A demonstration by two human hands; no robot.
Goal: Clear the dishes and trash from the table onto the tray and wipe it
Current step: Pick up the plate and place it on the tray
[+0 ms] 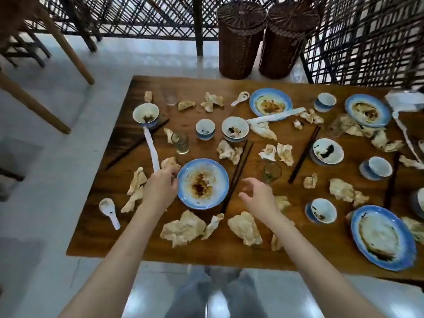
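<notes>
A restaurant: wooden table (119, 237) littered with used plates (203, 183), lattice screens (149, 17) behind.

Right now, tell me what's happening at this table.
A person stands at a wooden table littered with dirty dishes, chopsticks and crumpled napkins. Both hands reach toward the near blue plate, smeared with sauce: the left hand is at its rim, the right hand hovers open beside it over a pair of chopsticks. No tray is in view, and clearing looks barely begun.

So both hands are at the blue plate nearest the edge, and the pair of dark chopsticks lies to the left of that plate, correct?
Not quite. The head view shows both hands, left hand and right hand, at the blue plate, but the dark chopsticks lie to its right, not its left.
</notes>
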